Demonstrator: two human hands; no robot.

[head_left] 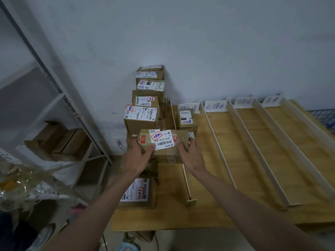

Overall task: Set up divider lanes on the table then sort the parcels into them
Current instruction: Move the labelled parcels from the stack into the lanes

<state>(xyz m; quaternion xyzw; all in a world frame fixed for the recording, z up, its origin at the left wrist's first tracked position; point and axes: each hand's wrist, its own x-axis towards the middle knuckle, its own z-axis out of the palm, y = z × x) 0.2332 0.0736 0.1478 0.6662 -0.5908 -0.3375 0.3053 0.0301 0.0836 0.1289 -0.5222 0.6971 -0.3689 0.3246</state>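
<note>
between both hands, above the near left of the wooden tabletop (pixel 208 211), a brown cardboard parcel with a white barcode label (pixel 164 142) lies long axis left-right. left hand (pixel 136 153) and right hand (pixel 189 153) clamp its ends. the empty cream divider lanes (pixel 257 142) lie rightward, nearer the right hand; further off is a stack of labelled cardboard parcels (pixel 146 102).

Handwritten signs and parcel labels

The held box (pixel 164 142) carries a white label, seen upside down, printed "070-070-A80" over a barcode, with red-framed handwriting I can't make out. The second lane card (pixel 215 106) reads "处理中"; the third card (pixel 243 102) looks like "已完成". The other cards and parcel labels are too blurred to read.
</note>
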